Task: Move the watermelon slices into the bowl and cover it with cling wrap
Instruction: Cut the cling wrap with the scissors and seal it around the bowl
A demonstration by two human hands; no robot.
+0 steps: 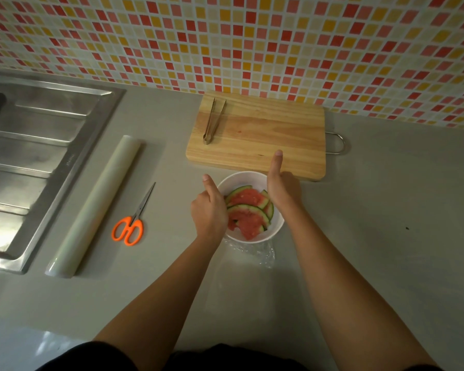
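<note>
A white bowl stands on the grey counter just in front of the cutting board. Several watermelon slices lie inside it, red flesh with green rind. Clear cling wrap shows crumpled at the bowl's near edge; whether it spans the top is hard to tell. My left hand presses against the bowl's left side, thumb pointing up. Against the right side rests my right hand, thumb raised over the board's edge. Both hands cup the bowl.
A wooden cutting board with metal tongs lies behind the bowl. A cling wrap roll and orange-handled scissors lie to the left. A steel sink drainboard fills the far left. A tiled wall stands behind.
</note>
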